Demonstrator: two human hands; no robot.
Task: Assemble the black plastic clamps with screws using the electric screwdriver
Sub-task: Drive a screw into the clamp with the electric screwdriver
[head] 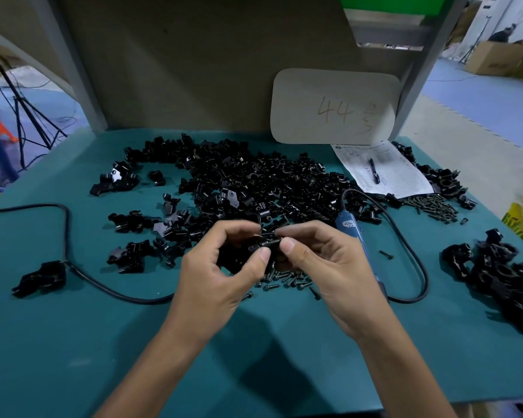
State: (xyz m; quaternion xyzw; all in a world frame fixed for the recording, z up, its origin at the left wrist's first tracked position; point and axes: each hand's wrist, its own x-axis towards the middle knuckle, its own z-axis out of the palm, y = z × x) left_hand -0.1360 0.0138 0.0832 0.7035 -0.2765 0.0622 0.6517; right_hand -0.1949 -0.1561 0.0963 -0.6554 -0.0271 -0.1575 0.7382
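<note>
The left hand (221, 267) and right hand (326, 267) both pinch a black clamp piece (265, 240) between curled fingers and thumbs. The fingers mostly hide its shape, and it is blurred, perhaps with a screw. The blue electric screwdriver (351, 227) lies just beyond, partly behind the right hand.

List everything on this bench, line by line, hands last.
loose clamp parts: many, black, centre
clamp pile: many, black, right edge
screws: many, dark, front centre; more far right
electric screwdriver: one, blue, right of centre
cable: one, black, loops left and right
paper form: one, white, back right
pen: one, black, on the form
card: one, beige, leaning at back
table: one, teal
held clamp: one, black, gripped above the screws
left hand: grips held clamp
right hand: fingers pinch held clamp
</note>
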